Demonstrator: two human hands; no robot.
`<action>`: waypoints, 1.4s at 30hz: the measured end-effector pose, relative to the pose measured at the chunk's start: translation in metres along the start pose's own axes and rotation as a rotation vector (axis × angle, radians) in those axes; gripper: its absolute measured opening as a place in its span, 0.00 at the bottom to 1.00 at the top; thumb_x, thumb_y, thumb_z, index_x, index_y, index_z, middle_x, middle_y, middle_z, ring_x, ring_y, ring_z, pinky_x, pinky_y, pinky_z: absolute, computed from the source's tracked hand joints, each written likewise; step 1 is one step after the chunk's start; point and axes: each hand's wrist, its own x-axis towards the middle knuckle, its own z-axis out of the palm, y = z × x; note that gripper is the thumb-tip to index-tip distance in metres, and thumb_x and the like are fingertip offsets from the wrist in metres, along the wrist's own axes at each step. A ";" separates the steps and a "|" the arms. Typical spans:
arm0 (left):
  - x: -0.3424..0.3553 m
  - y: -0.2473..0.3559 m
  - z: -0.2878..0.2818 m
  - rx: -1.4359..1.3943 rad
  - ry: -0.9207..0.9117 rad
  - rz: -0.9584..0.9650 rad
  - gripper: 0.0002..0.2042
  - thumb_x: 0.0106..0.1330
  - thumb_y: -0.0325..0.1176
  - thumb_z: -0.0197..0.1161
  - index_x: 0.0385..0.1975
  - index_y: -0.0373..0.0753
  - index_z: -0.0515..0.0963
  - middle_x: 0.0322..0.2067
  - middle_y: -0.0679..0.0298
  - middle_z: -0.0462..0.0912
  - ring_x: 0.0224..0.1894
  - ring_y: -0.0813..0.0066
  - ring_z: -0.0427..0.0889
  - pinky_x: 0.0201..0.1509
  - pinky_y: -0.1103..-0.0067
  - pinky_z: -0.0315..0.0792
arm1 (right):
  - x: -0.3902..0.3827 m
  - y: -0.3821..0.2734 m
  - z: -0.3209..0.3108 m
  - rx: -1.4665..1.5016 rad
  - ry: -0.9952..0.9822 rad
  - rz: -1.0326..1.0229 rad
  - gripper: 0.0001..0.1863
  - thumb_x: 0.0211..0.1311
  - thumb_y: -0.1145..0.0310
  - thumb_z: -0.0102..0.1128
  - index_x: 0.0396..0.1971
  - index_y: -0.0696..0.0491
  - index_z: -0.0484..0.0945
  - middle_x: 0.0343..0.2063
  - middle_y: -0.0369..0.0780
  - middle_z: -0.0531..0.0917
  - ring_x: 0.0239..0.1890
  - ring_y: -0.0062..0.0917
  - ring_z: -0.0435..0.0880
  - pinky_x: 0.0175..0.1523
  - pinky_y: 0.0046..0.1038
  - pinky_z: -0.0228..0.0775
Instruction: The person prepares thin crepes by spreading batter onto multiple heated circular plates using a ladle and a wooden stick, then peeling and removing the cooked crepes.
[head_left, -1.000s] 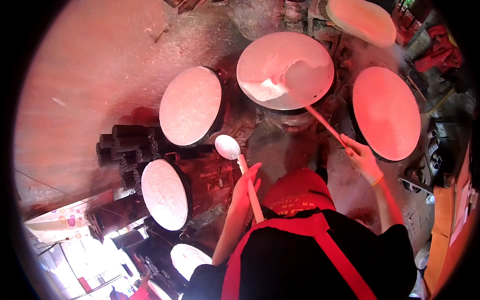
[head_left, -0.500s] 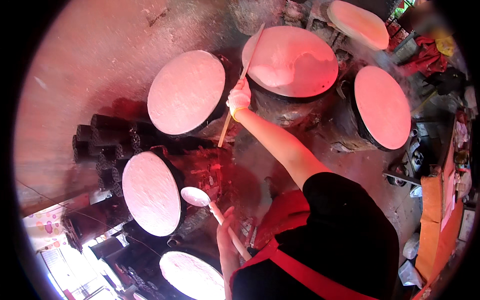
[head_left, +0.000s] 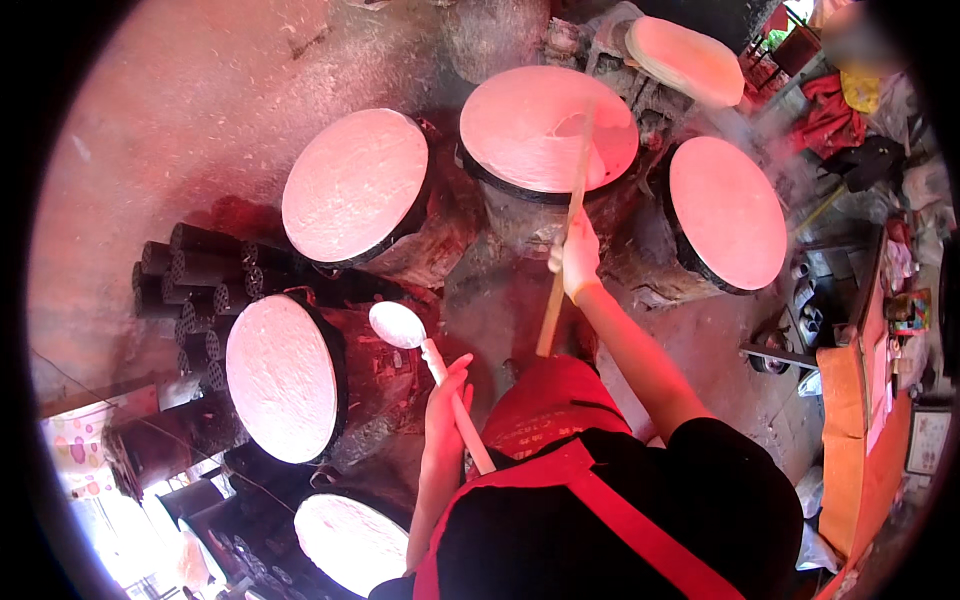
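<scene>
My right hand [head_left: 577, 258], in a pale glove, grips a long flat wooden stick [head_left: 582, 160]. The stick's far part lies over the middle round griddle [head_left: 490, 120], which is coated with pale batter except for a darker patch on its right side. Lower left, my left hand [head_left: 447, 405] holds the handle of a ladle [head_left: 397, 324], some of its fingers loosely extended. The ladle's bowl is pale and sits beside the left griddle [head_left: 282, 380], apart from it.
More pale-covered round griddles stand around me: one far left [head_left: 355, 185], one right [head_left: 728, 213], one near left [head_left: 350, 545]. Black cylindrical coal briquettes [head_left: 205, 240] are stacked at left. A pile of flat round sheets [head_left: 690, 60] lies far right, beyond an orange-sided table [head_left: 840, 450].
My right hand has swung right and nearer with the stick, from the middle griddle's left edge to its right part. Batter covers more of that griddle. The ladle has risen slightly.
</scene>
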 end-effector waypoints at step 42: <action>0.027 -0.015 0.182 -0.075 -0.051 0.039 0.06 0.65 0.28 0.57 0.39 0.36 0.72 0.19 0.71 0.67 0.15 0.88 0.60 0.15 0.88 0.52 | 0.114 -0.104 -0.110 -0.634 -0.071 -0.411 0.21 0.65 0.67 0.51 0.59 0.49 0.70 0.37 0.35 0.81 0.32 0.15 0.73 0.39 0.20 0.67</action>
